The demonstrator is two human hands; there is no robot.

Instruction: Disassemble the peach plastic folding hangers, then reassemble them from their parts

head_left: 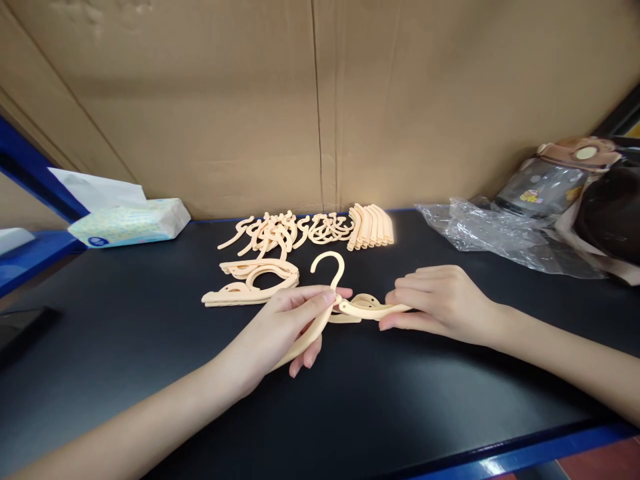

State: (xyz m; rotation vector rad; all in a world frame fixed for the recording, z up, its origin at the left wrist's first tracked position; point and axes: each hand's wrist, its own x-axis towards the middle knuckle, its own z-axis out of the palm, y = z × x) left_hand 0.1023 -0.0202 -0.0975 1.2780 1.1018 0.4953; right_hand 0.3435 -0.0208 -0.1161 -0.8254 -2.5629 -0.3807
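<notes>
Between my hands is a cream plastic folding hanger (367, 310), its hook pointing up. My left hand (295, 317) is closed around the joint below the hook, and one hanger arm runs down across its palm. On the other side my right hand (440, 303) grips the outer end of the second arm, fingers over the top and thumb below. Behind my left hand lie folded hangers (250, 287) in a stack. More cream parts, partly covered by the held hanger, rest on the table under it.
Along the back of the black table (400, 413) lie loose curved pieces (273, 230), hooks (330, 229) and a row of hanger arms (371, 227). A tissue pack (133, 223) stands at left. Crumpled clear plastic (480, 230) and a transparent bottle (545, 180) are at right, before a cardboard wall (225, 100).
</notes>
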